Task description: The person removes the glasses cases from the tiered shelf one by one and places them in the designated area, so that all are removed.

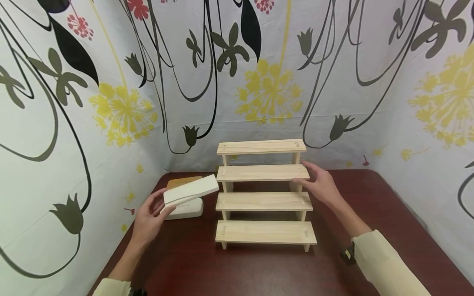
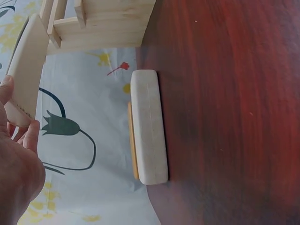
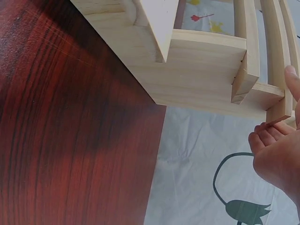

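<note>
My left hand (image 1: 146, 218) holds a long white glasses case (image 1: 192, 190) by its left end, thumb on the near side. The case is raised and tilted, its right end close to a stepped wooden rack (image 1: 263, 201) with several shelves. In the left wrist view, a seam and small print show on the held case (image 2: 29, 70). My right hand (image 1: 321, 184) grips the right end of the rack's second shelf from the top. Its thumb and fingers lie on either side of the board end in the right wrist view.
Below the held case, a second white rounded case (image 1: 190, 209) lies on the dark red table (image 1: 259, 271). Behind that is a tan-brown item (image 1: 181, 181), partly hidden. Patterned fabric (image 1: 274, 98) hangs close around the table's back and sides.
</note>
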The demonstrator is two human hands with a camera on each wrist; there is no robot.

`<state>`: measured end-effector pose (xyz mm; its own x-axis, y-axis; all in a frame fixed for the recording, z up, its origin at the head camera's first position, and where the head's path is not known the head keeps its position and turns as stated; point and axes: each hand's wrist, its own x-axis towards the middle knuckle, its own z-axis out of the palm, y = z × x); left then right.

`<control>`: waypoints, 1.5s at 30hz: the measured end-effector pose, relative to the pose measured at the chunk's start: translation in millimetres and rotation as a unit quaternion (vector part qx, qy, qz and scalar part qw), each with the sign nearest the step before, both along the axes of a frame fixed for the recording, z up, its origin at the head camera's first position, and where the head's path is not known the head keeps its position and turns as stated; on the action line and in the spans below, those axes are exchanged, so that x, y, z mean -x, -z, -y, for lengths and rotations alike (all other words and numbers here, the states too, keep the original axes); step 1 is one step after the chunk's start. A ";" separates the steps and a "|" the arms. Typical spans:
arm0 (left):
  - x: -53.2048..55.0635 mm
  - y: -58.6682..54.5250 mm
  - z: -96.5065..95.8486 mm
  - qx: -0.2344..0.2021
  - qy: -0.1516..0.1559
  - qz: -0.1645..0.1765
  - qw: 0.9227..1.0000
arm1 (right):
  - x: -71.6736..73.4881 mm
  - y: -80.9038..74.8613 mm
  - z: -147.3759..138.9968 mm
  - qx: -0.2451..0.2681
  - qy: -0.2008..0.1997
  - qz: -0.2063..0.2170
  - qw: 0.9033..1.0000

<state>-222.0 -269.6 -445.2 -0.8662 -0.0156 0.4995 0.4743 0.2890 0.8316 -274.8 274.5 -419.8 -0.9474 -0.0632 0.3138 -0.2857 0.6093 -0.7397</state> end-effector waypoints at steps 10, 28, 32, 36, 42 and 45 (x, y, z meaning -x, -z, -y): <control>-6.5 16.2 11.5 0.026 -0.017 -0.001 1.000 | -2.8 2.5 0.4 0.009 0.001 -0.004 1.000; -19.0 48.0 18.2 0.043 -0.043 0.022 0.998 | -1.8 5.3 0.4 0.020 0.008 -0.006 1.000; -20.2 51.1 19.2 0.047 -0.047 0.035 0.997 | -0.9 5.0 1.1 0.023 0.008 -0.009 1.000; -20.6 55.8 21.1 0.058 -0.049 0.047 0.996 | 0.1 5.4 0.5 0.023 0.006 -0.012 1.000; -21.8 62.3 24.3 0.074 -0.055 0.053 0.994 | -0.1 6.2 -0.4 0.023 0.004 -0.012 1.000; -22.6 64.0 25.5 0.078 -0.052 0.054 0.994 | -1.1 6.4 -0.3 0.021 0.004 -0.011 1.000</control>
<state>-199.4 -295.1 -509.2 -0.9131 -0.0365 0.4061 0.3450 0.4616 0.8172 -273.7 274.9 -426.2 -0.9407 -0.0413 0.3366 -0.2967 0.5809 -0.7580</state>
